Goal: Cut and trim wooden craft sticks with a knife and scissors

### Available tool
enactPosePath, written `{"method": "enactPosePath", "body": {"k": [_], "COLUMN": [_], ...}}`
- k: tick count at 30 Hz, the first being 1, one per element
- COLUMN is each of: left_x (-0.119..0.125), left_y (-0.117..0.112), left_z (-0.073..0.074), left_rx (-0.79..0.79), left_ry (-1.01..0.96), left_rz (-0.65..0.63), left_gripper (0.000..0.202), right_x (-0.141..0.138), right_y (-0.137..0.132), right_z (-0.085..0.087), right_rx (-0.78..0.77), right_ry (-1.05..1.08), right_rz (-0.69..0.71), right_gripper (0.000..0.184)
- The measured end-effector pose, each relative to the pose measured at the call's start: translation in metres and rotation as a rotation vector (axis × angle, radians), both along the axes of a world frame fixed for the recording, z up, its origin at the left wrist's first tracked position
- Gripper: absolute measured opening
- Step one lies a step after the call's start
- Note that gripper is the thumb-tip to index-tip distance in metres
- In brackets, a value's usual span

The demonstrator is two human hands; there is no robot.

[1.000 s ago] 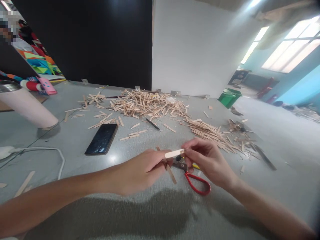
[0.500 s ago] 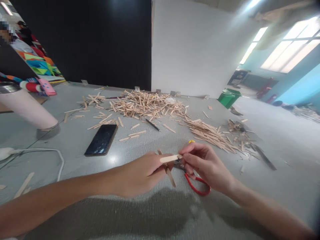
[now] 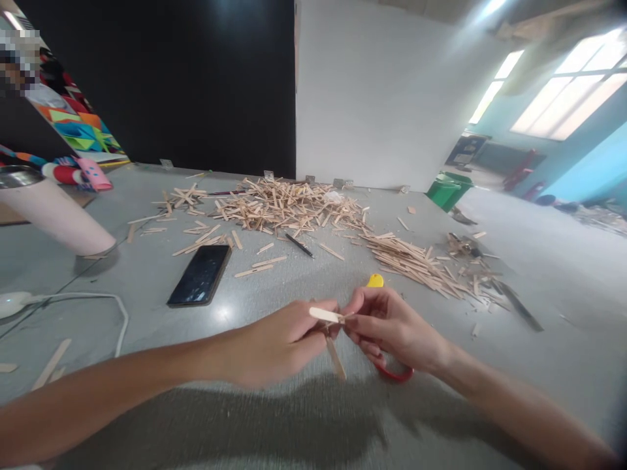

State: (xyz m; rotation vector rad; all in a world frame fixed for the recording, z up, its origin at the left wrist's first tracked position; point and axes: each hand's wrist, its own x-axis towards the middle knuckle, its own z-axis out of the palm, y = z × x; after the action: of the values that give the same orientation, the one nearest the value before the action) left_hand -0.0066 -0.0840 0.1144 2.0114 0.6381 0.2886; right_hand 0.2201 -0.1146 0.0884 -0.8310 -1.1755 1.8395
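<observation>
My left hand (image 3: 279, 339) is closed on two wooden craft sticks: a pale one (image 3: 324, 315) lying crosswise over its fingertips and a second stick (image 3: 336, 358) pointing down to the table. My right hand (image 3: 386, 324) pinches the right end of the pale stick and also holds a yellow-tipped tool (image 3: 375, 281) that pokes up behind its fingers. Red-handled cutters (image 3: 394, 374) lie on the grey table (image 3: 313, 418) under my right hand, mostly hidden by it.
A big heap of sticks (image 3: 289, 203) lies at the back, a neater bundle (image 3: 416, 261) to the right. A black phone (image 3: 200, 274), a black pen (image 3: 299, 245), a pink tumbler (image 3: 53, 212) and a white cable (image 3: 98, 300) sit to the left. A green bin (image 3: 448, 189) stands beyond the table.
Both hands have drawn closer and slightly lower over the cutters. The pale stick has tilted from rising rightward to nearly level, and the yellow tip now shows above my right hand.
</observation>
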Motion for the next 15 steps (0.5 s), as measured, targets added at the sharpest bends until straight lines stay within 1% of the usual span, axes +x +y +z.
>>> {"method": "enactPosePath", "body": {"k": [1,2,4,5,6,7,8,9,10,11,12,13,15], "left_x": [-0.001,-0.002,-0.005,-0.005,-0.005,-0.005,-0.004,-0.002,-0.001,0.001,0.003,0.004,0.007], "left_y": [0.001,0.003,0.006,0.007,0.007,0.007,0.007,0.005,0.003,0.001,-0.001,-0.004,-0.008], "left_z": [-0.001,-0.002,-0.006,-0.008,-0.010,-0.012,-0.013,-0.014,-0.013,-0.013,-0.012,-0.011,-0.010], "left_rx": [-0.029,-0.045,-0.045,-0.039,-0.042,-0.070,-0.136,-0.237,-0.357,-0.469,-0.545,-0.578,-0.547], "left_ry": [0.004,-0.003,-0.063,-0.114,-0.172,-0.225,-0.267,-0.298,-0.323,-0.346,-0.368,-0.392,-0.438], "left_rz": [0.021,0.049,0.149,0.230,0.324,0.407,0.455,0.455,0.402,0.320,0.241,0.187,0.172], "left_gripper": [0.013,0.018,0.049,0.062,0.068,0.067,0.062,0.055,0.050,0.047,0.044,0.042,0.036], "right_x": [0.000,0.000,0.000,0.000,0.000,0.000,0.000,-0.001,-0.001,-0.002,-0.003,-0.003,-0.004], "right_y": [0.000,-0.001,-0.001,-0.001,-0.001,-0.001,-0.001,-0.001,-0.001,-0.001,-0.001,-0.001,-0.002], "right_z": [0.000,0.000,0.000,0.000,0.000,-0.001,-0.002,-0.003,-0.004,-0.005,-0.006,-0.007,-0.008], "right_rx": [0.019,0.041,0.100,0.133,0.165,0.190,0.213,0.232,0.246,0.255,0.262,0.269,0.281], "right_ry": [0.010,0.021,0.051,0.066,0.082,0.097,0.107,0.112,0.109,0.104,0.097,0.086,0.055], "right_rz": [-0.006,-0.015,-0.063,-0.105,-0.158,-0.217,-0.276,-0.327,-0.360,-0.376,-0.379,-0.369,-0.341], "right_gripper": [0.024,0.024,0.022,0.022,0.021,0.020,0.019,0.017,0.016,0.016,0.016,0.017,0.020]}}
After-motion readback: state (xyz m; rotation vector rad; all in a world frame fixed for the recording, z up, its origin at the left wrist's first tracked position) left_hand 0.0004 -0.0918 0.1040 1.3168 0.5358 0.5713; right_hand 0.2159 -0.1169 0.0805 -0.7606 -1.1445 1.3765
